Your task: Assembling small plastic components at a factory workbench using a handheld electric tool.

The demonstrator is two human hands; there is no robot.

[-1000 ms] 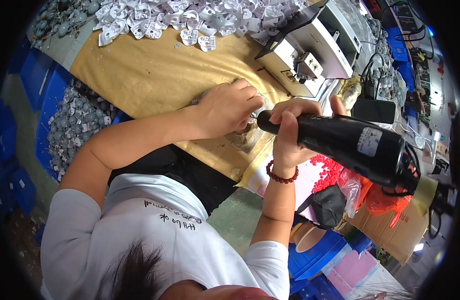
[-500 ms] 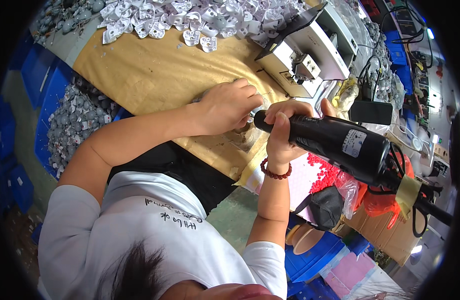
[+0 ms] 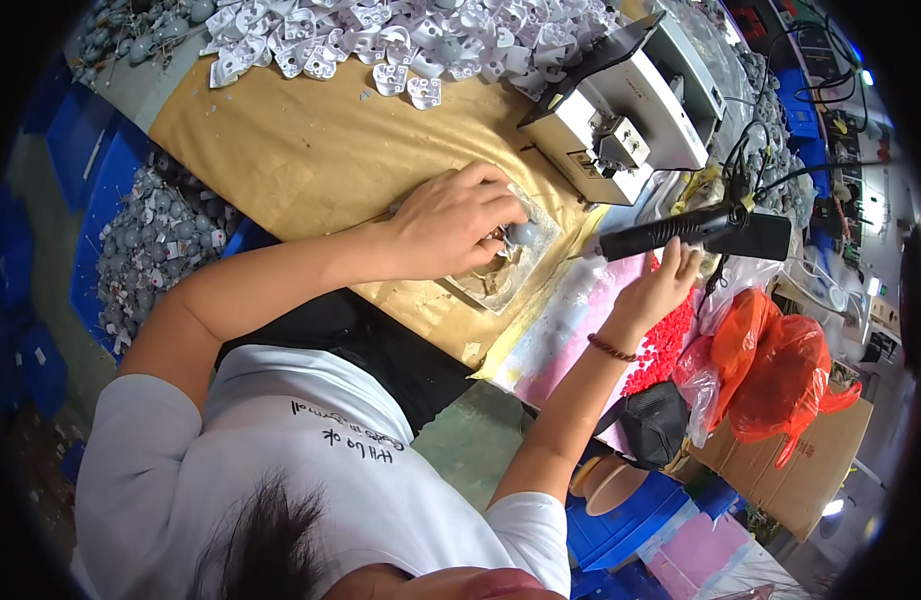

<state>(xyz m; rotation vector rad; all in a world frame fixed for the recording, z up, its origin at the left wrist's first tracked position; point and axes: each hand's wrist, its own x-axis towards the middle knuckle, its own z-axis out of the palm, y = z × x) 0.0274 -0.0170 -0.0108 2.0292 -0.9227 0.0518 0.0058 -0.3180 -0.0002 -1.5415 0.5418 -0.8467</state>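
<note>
My left hand (image 3: 456,222) is over a small flat block (image 3: 496,290) on the work surface. Its fingers are curled round a grey rounded part (image 3: 524,234) sitting on the block; the palm side is hidden. A black electric screwdriver (image 3: 663,236) hangs nearly level to the right, its bit pointing left. Just below its body is my right hand (image 3: 656,292), fingers stretched apart and not wrapped round the tool. I cannot tell whether the fingertips still touch it.
White plastic pieces (image 3: 401,45) are heaped at the far edge of the tan-covered table (image 3: 311,150). A boxy white machine (image 3: 616,120) stands at the far right. Small red parts (image 3: 666,345) and red plastic bags (image 3: 781,375) lie right. A blue bin (image 3: 91,240) holds grey parts at left.
My right hand has let go of the screwdriver and moved right and down. The screwdriver has swung away from the block to the right. My left hand stays at the block, showing the grey part.
</note>
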